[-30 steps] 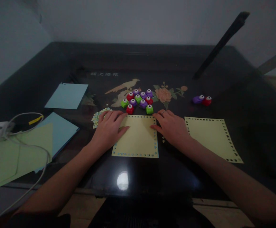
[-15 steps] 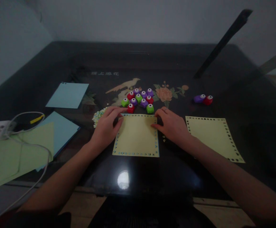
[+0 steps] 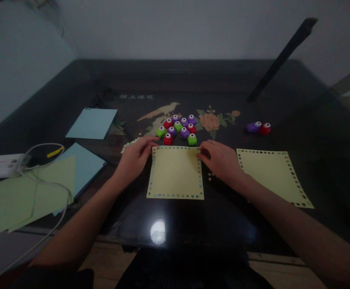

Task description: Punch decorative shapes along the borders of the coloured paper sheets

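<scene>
A pale yellow sheet (image 3: 176, 172) with small holes punched along its edges lies on the dark table in front of me. Blue shows through the holes, and a sliver of blue paper peeks out at its top edge. At its upper left corner is my left hand (image 3: 137, 156), index finger stretched out and thumb just beside the corner; its fingers look apart. My right hand (image 3: 221, 158) pinches the upper right corner between thumb and fingers. Just beyond the sheet stands a cluster of red, green and purple craft punches (image 3: 177, 127).
Another punched yellow sheet (image 3: 265, 172) lies to the right, with two punches (image 3: 258, 127) behind it. Paper bits (image 3: 128, 145) are heaped behind my left hand. Leftward lie blue sheets (image 3: 92, 123), yellow-green sheets (image 3: 51, 176), a white cable (image 3: 59, 184) and a power strip (image 3: 0, 165).
My left thumb has slid left off the sheet's corner. The right hand keeps its pinch at the other corner. The whole view has shifted slightly.
</scene>
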`<control>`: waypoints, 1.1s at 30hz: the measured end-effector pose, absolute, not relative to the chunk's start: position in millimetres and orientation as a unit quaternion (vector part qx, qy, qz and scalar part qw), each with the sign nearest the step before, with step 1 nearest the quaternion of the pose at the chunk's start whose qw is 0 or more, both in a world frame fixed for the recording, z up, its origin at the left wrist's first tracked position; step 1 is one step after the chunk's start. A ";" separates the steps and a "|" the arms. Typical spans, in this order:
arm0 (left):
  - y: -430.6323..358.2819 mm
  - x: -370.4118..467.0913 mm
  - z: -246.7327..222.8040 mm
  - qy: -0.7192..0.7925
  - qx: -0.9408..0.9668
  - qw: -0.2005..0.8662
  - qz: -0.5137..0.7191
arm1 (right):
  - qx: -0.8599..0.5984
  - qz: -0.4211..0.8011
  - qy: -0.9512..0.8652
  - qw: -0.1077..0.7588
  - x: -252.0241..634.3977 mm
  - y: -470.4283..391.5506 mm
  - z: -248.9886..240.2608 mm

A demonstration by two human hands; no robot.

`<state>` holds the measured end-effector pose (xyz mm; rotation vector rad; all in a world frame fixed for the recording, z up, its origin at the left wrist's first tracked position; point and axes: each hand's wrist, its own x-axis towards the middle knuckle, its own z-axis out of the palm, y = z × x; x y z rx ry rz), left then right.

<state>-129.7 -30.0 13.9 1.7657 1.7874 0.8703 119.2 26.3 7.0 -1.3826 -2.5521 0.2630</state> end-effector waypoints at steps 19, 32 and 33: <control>-26.8 -136.6 4.3 0.648 0.639 0.232 0.342 | -0.478 0.081 -0.870 0.091 118.6 25.9 9.5; -24.6 -134.9 13.0 0.653 0.528 0.311 0.445 | -0.475 0.198 -0.833 0.202 129.3 35.9 22.7; -24.6 -134.3 13.2 0.648 0.514 0.320 0.462 | -0.468 0.232 -0.827 0.205 130.7 36.4 25.7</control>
